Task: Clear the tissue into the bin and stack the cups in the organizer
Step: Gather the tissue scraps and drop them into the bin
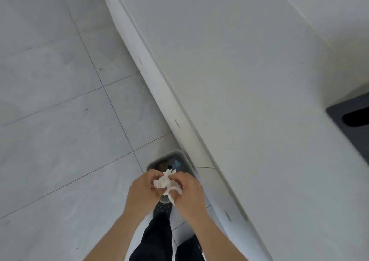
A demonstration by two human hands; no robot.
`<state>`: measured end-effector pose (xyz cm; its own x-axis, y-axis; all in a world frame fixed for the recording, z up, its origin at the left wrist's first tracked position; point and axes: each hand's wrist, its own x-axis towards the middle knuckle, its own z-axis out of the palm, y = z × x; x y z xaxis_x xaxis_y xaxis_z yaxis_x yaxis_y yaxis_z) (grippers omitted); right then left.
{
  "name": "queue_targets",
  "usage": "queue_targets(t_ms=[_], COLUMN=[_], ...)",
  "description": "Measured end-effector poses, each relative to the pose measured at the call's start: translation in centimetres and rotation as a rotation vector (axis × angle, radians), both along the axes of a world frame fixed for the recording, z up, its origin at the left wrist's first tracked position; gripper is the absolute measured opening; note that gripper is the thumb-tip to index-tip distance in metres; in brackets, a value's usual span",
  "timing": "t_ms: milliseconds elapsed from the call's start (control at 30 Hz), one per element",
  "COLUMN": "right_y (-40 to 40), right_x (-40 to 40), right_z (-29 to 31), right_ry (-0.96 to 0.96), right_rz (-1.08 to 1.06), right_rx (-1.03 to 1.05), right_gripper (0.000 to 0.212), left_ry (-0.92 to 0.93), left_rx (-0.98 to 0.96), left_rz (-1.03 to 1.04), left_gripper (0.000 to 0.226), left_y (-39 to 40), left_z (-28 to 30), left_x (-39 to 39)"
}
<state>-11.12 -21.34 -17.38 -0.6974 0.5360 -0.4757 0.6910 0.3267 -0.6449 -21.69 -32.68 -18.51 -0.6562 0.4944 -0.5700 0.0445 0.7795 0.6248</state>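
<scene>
A crumpled white tissue (166,183) is held between both hands, low in the head view. My left hand (142,191) grips its left side and my right hand (189,193) grips its right side. Directly under the hands stands a small grey bin (169,157) on the floor, with some rubbish inside; my hands hide most of its opening. No cups or organizer are in view.
A white table (249,81) runs diagonally across the right half, its edge just right of the bin. A dark grey object (349,117) lies at the table's right edge. Pale floor tiles (60,121) fill the left. My dark trousers and shoe (162,211) are below.
</scene>
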Motion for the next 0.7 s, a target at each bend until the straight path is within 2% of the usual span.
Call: queue_targets(t_ms=[233,467,567,700], right_y=[-0.3,-0.2,-0.1,0.3], right_x=[-1.5,-2.4,-2.7,-2.5], right_z=[-8.5,-13.1,-14.5,-15.7], right_ry=[-0.170,-0.214,-0.226,-0.294], right_rz=[0.027,0.052,0.049,0.115], right_rx=[-0.009,0.029,0.040,0.035], right_gripper=[0.034,0.032,0.038,0.054], left_ry=[-0.002,0.037,0.039,0.059], left_rx=[-0.053,-0.068,-0.066,-0.144], left_rz=[-0.072,-0.145,-0.191,-0.330], left_gripper=[0.030,0.025,0.033,0.062], left_y=[-0.2,0.1,0.3,0.3], left_z=[-9.1,-13.8,-15.0,-15.9], left_x=[0.1,-0.6,-1.0,-1.5])
